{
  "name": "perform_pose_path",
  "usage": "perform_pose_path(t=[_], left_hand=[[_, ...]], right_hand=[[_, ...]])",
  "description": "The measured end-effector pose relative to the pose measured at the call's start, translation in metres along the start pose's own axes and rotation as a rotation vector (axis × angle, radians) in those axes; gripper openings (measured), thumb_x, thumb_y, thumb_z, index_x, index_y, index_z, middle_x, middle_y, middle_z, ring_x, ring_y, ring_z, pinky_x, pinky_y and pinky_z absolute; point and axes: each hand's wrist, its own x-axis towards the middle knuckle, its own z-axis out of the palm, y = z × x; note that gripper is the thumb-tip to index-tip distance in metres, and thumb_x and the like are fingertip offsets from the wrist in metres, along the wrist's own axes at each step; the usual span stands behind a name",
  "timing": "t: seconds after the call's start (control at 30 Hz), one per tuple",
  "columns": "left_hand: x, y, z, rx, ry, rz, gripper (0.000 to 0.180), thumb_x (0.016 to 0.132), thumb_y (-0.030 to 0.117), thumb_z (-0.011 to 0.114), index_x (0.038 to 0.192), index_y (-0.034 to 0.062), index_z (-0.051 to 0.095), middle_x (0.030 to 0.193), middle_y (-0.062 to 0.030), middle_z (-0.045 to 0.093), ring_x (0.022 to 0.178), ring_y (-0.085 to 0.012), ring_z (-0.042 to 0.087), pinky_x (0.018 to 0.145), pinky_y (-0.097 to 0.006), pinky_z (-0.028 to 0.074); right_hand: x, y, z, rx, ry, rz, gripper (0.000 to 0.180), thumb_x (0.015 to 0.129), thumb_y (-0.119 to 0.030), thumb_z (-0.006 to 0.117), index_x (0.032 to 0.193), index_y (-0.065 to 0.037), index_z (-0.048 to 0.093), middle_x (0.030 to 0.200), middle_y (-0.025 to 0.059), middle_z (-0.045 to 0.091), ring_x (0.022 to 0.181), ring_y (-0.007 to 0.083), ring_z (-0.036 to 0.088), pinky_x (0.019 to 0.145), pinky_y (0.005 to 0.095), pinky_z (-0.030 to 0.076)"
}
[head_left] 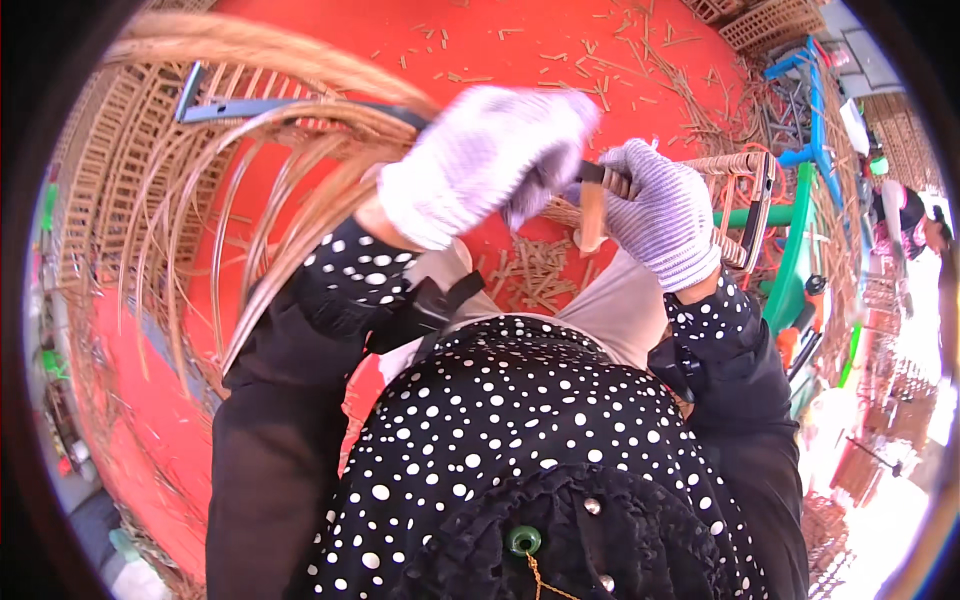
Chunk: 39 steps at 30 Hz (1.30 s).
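Note:
My left hand [490, 160], in a white-and-purple knit glove, is curled and smeared by motion. Long tan rattan strips [300, 150] run from it and loop out to the left; its fingertips are partly hidden. To its right, my right hand [660, 215], in a matching glove, is closed around a dark frame bar [592, 172]. Rattan is wound round that bar beside my fingers. Below them hangs a tan piece [592, 215], whose kind I cannot make out. The frame's wrapped right end [745, 210] extends past my right hand, and its dark left end [250, 108] lies behind the strips.
Short rattan offcuts [540, 275] litter the red floor [480, 40], with more piled between my knees. Woven rattan panels [110, 180] stand at the left. A blue frame [822, 110] and a green frame [795, 250] are at the right. Another person [905, 220] is at the far right.

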Motion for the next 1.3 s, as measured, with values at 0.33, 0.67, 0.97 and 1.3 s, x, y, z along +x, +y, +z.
perform_pose_path(t=[0.33,0.67,0.97,1.3], left_hand=[[0.018,-0.027,0.009,0.928,0.082,0.483,0.018,0.072,0.008,0.065,0.089,0.0049,0.063,0.087,-0.0082,0.061,0.077,-0.0236,0.061,0.068,-0.028,0.049],[0.02,-0.028,0.003,0.751,0.163,0.368,0.017,0.079,0.022,0.059,0.08,0.0073,0.067,0.074,-0.0116,0.063,0.067,-0.0274,0.061,0.057,-0.033,0.048],[0.042,-0.016,0.002,0.908,0.099,0.149,0.017,0.079,0.016,0.059,0.084,0.0019,0.067,0.07,-0.0124,0.064,0.063,-0.0205,0.062,0.058,-0.028,0.048],[0.08,-0.012,-0.014,0.752,-0.055,-0.125,0.022,0.079,0.021,0.061,0.076,-0.0009,0.066,0.059,-0.0008,0.058,0.058,-0.0064,0.051,0.055,-0.023,0.042]], right_hand=[[-0.008,-0.005,-0.001,-0.005,0.045,-0.034,0.032,0.067,-0.033,0.071,0.08,-0.008,0.056,0.063,0.0075,0.059,0.058,0.024,0.06,0.054,0.0347,0.046],[-0.017,0.002,-0.006,0.285,-0.016,0.006,0.027,0.064,-0.016,0.072,0.086,-0.006,0.06,0.074,0.0078,0.057,0.066,0.0257,0.058,0.059,0.033,0.046],[-0.012,-0.005,0.0,0.045,-0.013,-0.064,0.023,0.07,-0.024,0.066,0.084,-0.008,0.059,0.074,0.0093,0.058,0.067,0.028,0.058,0.061,0.039,0.045],[0.004,0.001,-0.011,-0.096,0.006,-0.047,0.028,0.071,-0.034,0.065,0.077,-0.008,0.056,0.063,0.009,0.059,0.061,0.0272,0.06,0.058,0.0374,0.045]])
